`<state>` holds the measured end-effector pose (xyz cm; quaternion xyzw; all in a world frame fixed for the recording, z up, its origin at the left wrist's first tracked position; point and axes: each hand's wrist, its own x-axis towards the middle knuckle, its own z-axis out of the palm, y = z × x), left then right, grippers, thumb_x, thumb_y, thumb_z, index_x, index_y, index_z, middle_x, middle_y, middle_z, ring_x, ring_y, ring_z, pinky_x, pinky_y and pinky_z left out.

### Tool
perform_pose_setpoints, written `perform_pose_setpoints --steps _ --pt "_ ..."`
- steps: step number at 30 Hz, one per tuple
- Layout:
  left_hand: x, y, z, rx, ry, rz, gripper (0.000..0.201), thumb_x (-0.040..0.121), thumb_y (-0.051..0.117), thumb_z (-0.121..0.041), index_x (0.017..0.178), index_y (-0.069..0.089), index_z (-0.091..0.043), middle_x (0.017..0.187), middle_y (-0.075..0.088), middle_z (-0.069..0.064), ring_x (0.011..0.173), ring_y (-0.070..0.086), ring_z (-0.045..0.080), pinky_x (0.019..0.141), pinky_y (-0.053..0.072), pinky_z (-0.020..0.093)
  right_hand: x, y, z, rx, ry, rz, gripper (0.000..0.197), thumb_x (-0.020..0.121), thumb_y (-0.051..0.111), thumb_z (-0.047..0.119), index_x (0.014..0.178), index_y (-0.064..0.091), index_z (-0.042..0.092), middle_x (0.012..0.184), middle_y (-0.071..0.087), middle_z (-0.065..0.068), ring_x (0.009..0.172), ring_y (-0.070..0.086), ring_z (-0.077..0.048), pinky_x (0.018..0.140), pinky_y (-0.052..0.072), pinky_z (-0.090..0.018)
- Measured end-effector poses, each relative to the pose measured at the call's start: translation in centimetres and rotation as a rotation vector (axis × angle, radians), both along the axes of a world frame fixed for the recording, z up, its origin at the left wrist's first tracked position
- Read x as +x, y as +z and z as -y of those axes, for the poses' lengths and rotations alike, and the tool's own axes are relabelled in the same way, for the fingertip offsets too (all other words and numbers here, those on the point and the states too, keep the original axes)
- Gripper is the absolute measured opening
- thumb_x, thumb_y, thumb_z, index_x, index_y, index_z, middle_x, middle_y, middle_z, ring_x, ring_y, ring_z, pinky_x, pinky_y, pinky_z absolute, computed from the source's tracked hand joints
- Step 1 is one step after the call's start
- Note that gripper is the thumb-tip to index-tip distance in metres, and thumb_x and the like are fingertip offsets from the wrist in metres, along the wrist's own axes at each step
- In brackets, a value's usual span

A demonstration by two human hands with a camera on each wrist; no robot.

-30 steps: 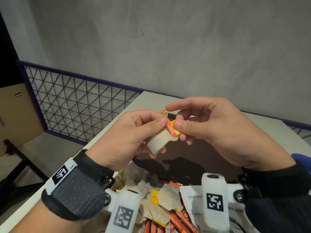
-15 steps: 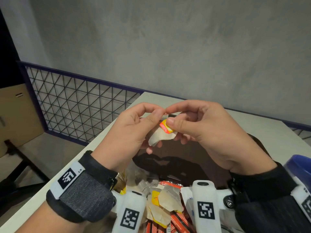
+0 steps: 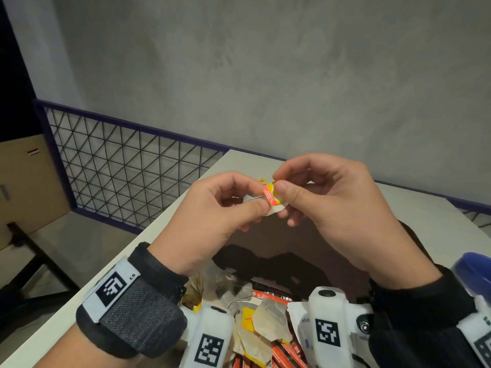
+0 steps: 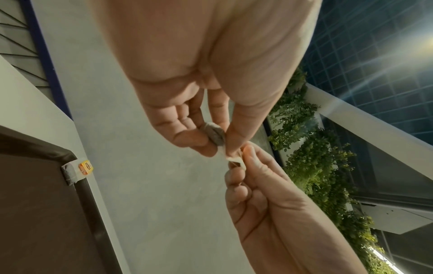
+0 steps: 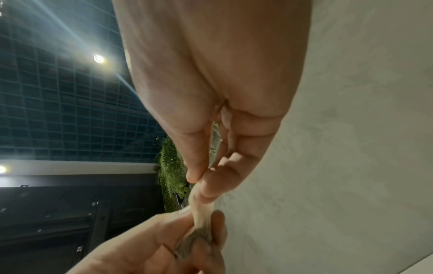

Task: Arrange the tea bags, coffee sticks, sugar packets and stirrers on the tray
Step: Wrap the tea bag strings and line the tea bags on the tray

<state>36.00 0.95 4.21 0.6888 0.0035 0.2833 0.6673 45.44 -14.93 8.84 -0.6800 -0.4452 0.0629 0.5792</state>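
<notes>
Both hands are raised above the dark brown tray [image 3: 305,243] with one tea bag [image 3: 276,208] between them. My left hand [image 3: 225,205] pinches the bag's pouch [image 4: 214,134] between thumb and fingers. The right hand [image 3: 313,192] pinches its yellow and red tag [image 3: 272,196] with thumb and forefinger. A second tea bag [image 4: 76,169] lies at the tray's far corner, its yellow tag [image 3: 261,181] showing past my fingers. Below my wrists lies a heap of tea bags [image 3: 263,325], red coffee sticks [image 3: 281,354] and white sugar packets [image 3: 300,322].
The white table [image 3: 414,211] runs back to a grey wall. A wire mesh railing [image 3: 127,171] borders the left side, with a cardboard box [image 3: 24,176] beyond it. A blue object [image 3: 475,272] sits at the right edge.
Both hands have shifted slightly with the tea bag. The left thumb has slid to pinch the pouch lower, and the tag now stands more upright in the right fingers.
</notes>
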Motion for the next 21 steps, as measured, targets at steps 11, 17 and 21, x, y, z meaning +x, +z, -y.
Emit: perform_pose_setpoints --steps 11,17,21 --pt "-0.01 -0.12 -0.18 0.033 0.008 -0.040 0.007 0.082 0.079 -0.011 0.088 0.077 -0.009 0.091 0.075 0.007 0.072 0.061 0.021 0.063 0.051 0.027 0.04 0.15 0.08 -0.009 -0.061 0.000 0.015 0.087 0.076 0.003 0.099 0.072 0.010 0.074 0.069 -0.011 0.056 0.067 -0.020 0.054 0.057 -0.030" --pt "-0.09 0.01 -0.07 0.020 -0.027 -0.038 0.005 0.083 0.076 -0.009 0.086 0.076 -0.005 0.100 0.076 0.013 0.082 0.069 0.022 0.069 0.057 0.029 0.19 0.17 0.17 -0.021 -0.115 0.067 0.016 0.085 0.081 0.008 0.096 0.073 0.015 0.072 0.071 -0.008 0.056 0.067 -0.020 0.055 0.057 -0.030" --pt "-0.19 0.16 0.06 -0.019 -0.057 -0.041 0.014 0.078 0.075 -0.015 0.085 0.074 -0.003 0.107 0.076 0.014 0.081 0.070 0.022 0.076 0.060 0.033 0.02 0.29 0.31 -0.032 -0.108 0.087 0.017 0.083 0.081 0.005 0.095 0.073 0.014 0.071 0.069 -0.009 0.054 0.065 -0.021 0.056 0.058 -0.030"
